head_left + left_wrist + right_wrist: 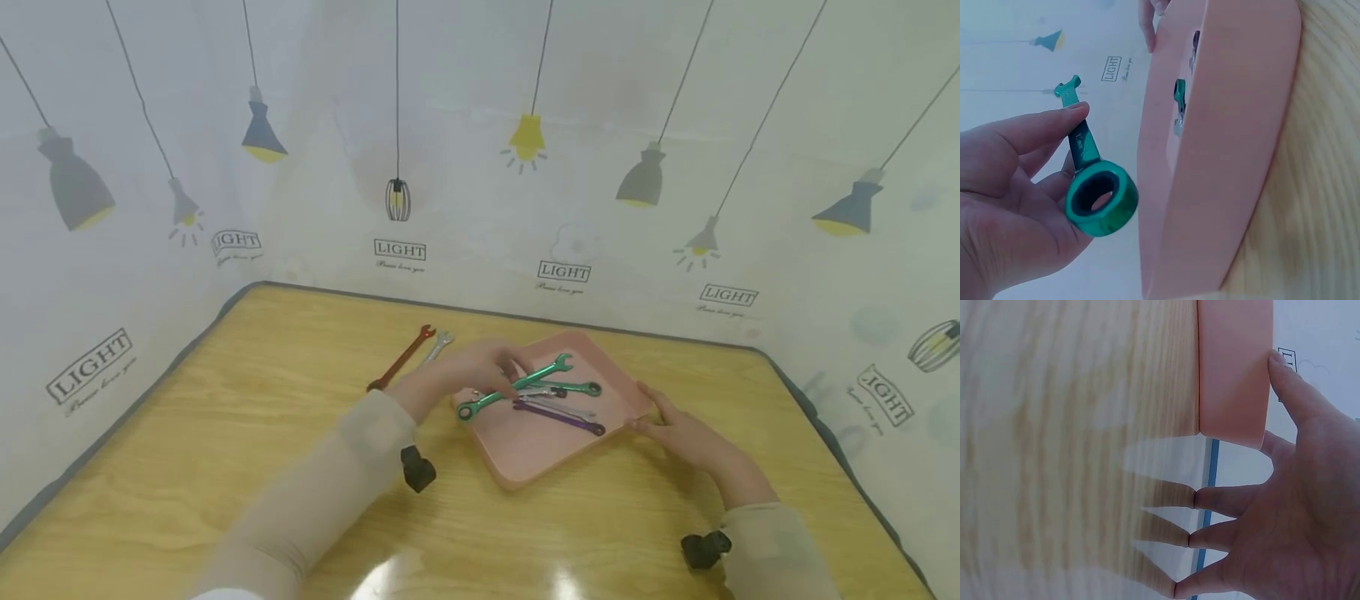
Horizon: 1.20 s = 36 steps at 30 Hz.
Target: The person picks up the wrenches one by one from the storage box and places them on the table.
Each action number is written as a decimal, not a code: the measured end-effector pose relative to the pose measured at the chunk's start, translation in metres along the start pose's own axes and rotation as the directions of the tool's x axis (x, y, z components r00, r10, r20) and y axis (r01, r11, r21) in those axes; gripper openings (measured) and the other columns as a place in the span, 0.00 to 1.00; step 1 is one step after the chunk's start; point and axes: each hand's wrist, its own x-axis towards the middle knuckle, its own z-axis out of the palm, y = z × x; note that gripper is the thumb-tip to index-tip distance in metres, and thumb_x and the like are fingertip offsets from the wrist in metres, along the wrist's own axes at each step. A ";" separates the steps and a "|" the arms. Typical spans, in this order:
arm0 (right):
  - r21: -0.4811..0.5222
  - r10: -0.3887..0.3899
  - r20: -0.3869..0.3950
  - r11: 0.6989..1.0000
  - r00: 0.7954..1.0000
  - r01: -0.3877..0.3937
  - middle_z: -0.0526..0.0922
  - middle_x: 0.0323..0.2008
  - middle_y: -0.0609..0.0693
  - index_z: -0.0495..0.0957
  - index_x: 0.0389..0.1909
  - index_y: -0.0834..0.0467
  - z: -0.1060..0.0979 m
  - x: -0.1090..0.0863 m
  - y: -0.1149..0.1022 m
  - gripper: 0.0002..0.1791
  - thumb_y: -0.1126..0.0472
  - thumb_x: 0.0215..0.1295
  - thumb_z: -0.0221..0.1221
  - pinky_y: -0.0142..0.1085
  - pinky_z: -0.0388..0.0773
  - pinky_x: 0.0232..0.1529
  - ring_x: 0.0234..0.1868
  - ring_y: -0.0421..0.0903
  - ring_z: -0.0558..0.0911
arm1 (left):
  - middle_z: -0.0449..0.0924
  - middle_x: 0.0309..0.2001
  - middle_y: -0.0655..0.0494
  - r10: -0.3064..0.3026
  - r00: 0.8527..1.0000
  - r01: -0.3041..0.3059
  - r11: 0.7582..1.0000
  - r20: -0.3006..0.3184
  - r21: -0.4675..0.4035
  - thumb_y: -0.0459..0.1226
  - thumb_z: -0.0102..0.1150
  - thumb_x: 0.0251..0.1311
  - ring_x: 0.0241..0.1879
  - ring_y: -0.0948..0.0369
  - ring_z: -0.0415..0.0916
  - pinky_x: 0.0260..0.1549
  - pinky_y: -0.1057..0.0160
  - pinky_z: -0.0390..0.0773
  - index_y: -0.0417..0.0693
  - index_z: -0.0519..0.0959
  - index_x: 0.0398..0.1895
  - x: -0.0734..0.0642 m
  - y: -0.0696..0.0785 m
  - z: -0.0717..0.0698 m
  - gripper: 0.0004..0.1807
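**Left hand [483, 367] holds a glossy green metal combination wrench [538, 375] above a shallow pink rectangular tray [517, 454]**

The left thumb and fingers grasp the green wrench by its shaft. It is raised over the pink tray, its ring end above the tray's left edge and its open jaw end slanting toward the tray's far side. The right hand [686, 433] is at the tray's right corner with nothing gripped in its palm: the thumb touches the rim, the index finger reaches behind the corner, and the other fingers spread out straight beside the tray, their tips on the pale wooden table [300, 350].

Inside the tray, a second green metal wrench [573, 387] lies near the far side of a loose pile. Nearer the front of that pile is a slim purple metal wrench [562, 418], with silver metal wrenches [573, 411] between the two; they overlap, so their number cannot be told. Outside the tray, to its left, are a red metal wrench [405, 358] and, nearer the tray, a lone silver wrench [441, 343], partly hidden by the left forearm. Beyond the tray rises a white wall covering [465, 192] printed with hanging lamps and the word LIGHT.
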 end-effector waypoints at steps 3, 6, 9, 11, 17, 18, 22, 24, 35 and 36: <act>0.008 0.011 0.007 1.000 1.000 -0.011 0.53 0.69 0.76 0.37 0.78 0.54 0.001 0.001 0.000 0.47 0.35 0.70 0.47 0.71 0.53 0.60 0.66 0.78 0.55 | 0.81 0.46 0.53 0.001 1.000 -0.002 0.999 -0.022 -0.053 0.28 0.67 0.53 0.44 0.57 0.78 0.42 0.60 0.80 0.51 0.81 0.53 -0.009 -0.002 -0.007 0.23; 0.018 0.018 0.011 1.000 1.000 -0.018 0.50 0.70 0.75 0.37 0.78 0.53 0.001 0.000 -0.001 0.47 0.35 0.70 0.47 0.72 0.52 0.60 0.66 0.77 0.53 | 0.80 0.47 0.50 -0.007 1.000 0.004 0.994 -0.028 -0.105 0.27 0.65 0.56 0.44 0.56 0.79 0.41 0.60 0.81 0.51 0.80 0.54 -0.014 -0.008 -0.015 0.22; 0.023 0.016 0.015 1.000 1.000 -0.016 0.49 0.70 0.75 0.37 0.78 0.53 0.001 0.000 -0.002 0.47 0.35 0.70 0.47 0.72 0.52 0.60 0.67 0.78 0.53 | 0.80 0.47 0.48 -0.022 0.999 0.018 0.992 -0.037 -0.127 0.28 0.65 0.56 0.42 0.55 0.80 0.39 0.59 0.82 0.51 0.80 0.54 -0.019 -0.018 -0.024 0.22; 0.023 0.015 0.018 1.000 1.000 -0.016 0.52 0.69 0.75 0.36 0.78 0.53 0.001 0.000 -0.002 0.47 0.35 0.70 0.47 0.72 0.52 0.60 0.67 0.78 0.53 | 0.80 0.46 0.47 -0.026 0.998 0.020 0.992 -0.051 -0.125 0.28 0.65 0.56 0.43 0.52 0.80 0.39 0.58 0.82 0.51 0.79 0.54 -0.023 -0.025 -0.031 0.21; 0.004 0.007 0.014 1.000 1.000 -0.007 0.57 0.68 0.75 0.37 0.78 0.54 0.000 -0.004 -0.004 0.47 0.36 0.70 0.47 0.72 0.53 0.59 0.66 0.78 0.54 | 0.79 0.43 0.47 -0.037 0.993 0.023 0.992 -0.112 -0.123 0.27 0.65 0.55 0.44 0.48 0.79 0.39 0.58 0.82 0.47 0.78 0.55 -0.034 -0.040 -0.047 0.23; 0.002 0.008 0.011 1.000 1.000 -0.008 0.55 0.68 0.76 0.37 0.78 0.54 0.000 -0.004 -0.004 0.47 0.35 0.70 0.47 0.72 0.53 0.59 0.66 0.78 0.54 | 0.79 0.43 0.47 -0.044 0.992 0.030 0.993 -0.122 -0.117 0.28 0.65 0.55 0.43 0.50 0.79 0.39 0.58 0.82 0.47 0.78 0.56 -0.036 -0.042 -0.050 0.23; 0.001 0.011 0.005 1.000 1.000 -0.011 0.51 0.69 0.76 0.37 0.78 0.54 0.001 -0.001 -0.003 0.47 0.35 0.70 0.46 0.72 0.52 0.60 0.66 0.78 0.53 | 0.79 0.44 0.46 -0.055 0.989 0.039 0.992 -0.135 -0.117 0.31 0.66 0.56 0.42 0.53 0.78 0.40 0.57 0.82 0.47 0.77 0.57 -0.043 -0.052 -0.059 0.23; 0.000 0.017 0.002 1.000 1.000 -0.017 0.51 0.69 0.76 0.37 0.78 0.54 0.002 -0.001 -0.002 0.47 0.34 0.70 0.46 0.72 0.52 0.60 0.66 0.78 0.53 | 0.78 0.45 0.45 -0.048 0.990 0.031 0.992 -0.134 -0.120 0.32 0.66 0.56 0.43 0.53 0.78 0.41 0.56 0.82 0.46 0.76 0.58 -0.046 -0.057 -0.062 0.24; 0.008 0.035 0.014 0.999 0.999 -0.035 0.48 0.70 0.75 0.35 0.78 0.51 0.003 0.002 0.003 0.48 0.33 0.69 0.46 0.72 0.53 0.59 0.66 0.78 0.53 | 0.73 0.55 0.40 -0.083 0.990 0.067 0.987 -0.110 -0.146 0.32 0.60 0.64 0.49 0.48 0.77 0.44 0.54 0.81 0.44 0.69 0.65 -0.064 -0.081 -0.082 0.25; 0.013 0.036 0.017 0.999 0.999 -0.036 0.48 0.70 0.75 0.35 0.78 0.51 0.003 0.002 0.002 0.48 0.33 0.69 0.46 0.72 0.53 0.59 0.66 0.78 0.53 | 0.72 0.56 0.39 -0.092 0.990 0.075 0.985 -0.107 -0.154 0.32 0.59 0.64 0.50 0.46 0.76 0.45 0.52 0.80 0.44 0.68 0.65 -0.066 -0.083 -0.085 0.25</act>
